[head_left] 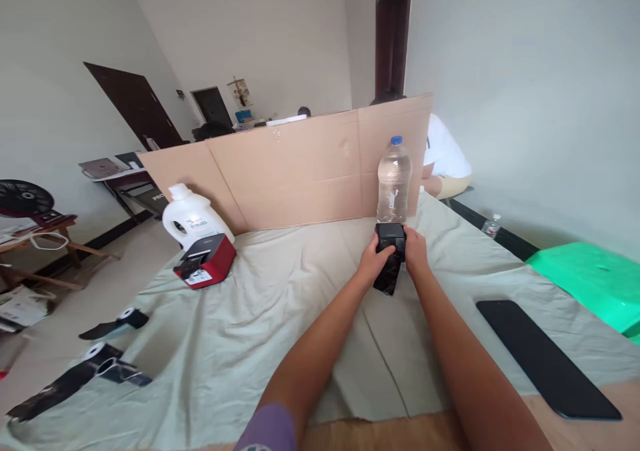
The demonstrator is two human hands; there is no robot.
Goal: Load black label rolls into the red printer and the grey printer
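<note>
At the far right part of the cloth-covered table, my left hand [376, 262] and my right hand [415, 246] are closed around the two sides of a small black boxy device [393, 232]. A thumb of my left hand lies across its front. From the front of the device a glossy black strip [387, 279] hangs toward me. Right behind it stands a large clear bottle [394, 181] with a blue cap, upright against a cardboard panel [295, 171]. The undersides of both hands are hidden.
On the left stand a white jug [193, 214] and a red and black boxy device [213, 264]. Loose rolls with black strips [100, 356] lie at the left edge. A long dark flat slab [543, 354] rests at right, near a green stool [590, 278]. A person [445, 151] sits behind the panel.
</note>
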